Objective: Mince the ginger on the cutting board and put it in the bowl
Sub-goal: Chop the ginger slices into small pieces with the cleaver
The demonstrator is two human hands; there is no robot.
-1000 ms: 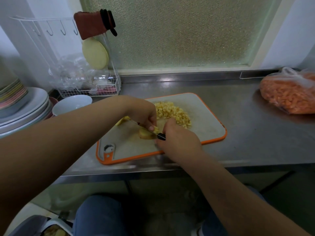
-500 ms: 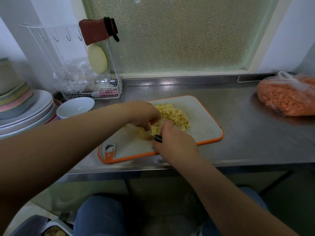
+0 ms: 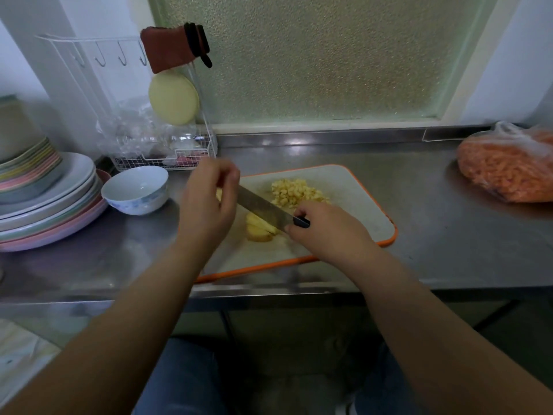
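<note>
Since the earlier frames the left hand [image 3: 206,202] has lifted off the ginger piece [image 3: 259,230] and hovers above the near-left part of the cutting board [image 3: 371,211], fingers loosely curled; a pale bit may sit behind them, but whether they pinch anything cannot be told. The right hand [image 3: 326,232] has its grip closed round the black handle of the knife [image 3: 263,206], whose blade now shows in full, slanting over the sliced piece toward the left hand. The minced pile [image 3: 297,191] lies on the board's far side, just beyond the blade. The bowl [image 3: 136,190] stands on the desk [image 3: 434,235] left of the board, holding no ginger yet. To do this step well, the left hand should likely return to pin the slices with knuckles forward and fingertips tucked back, while the blade works in short, close cuts, since thin slices on the board can slip sideways.
</note>
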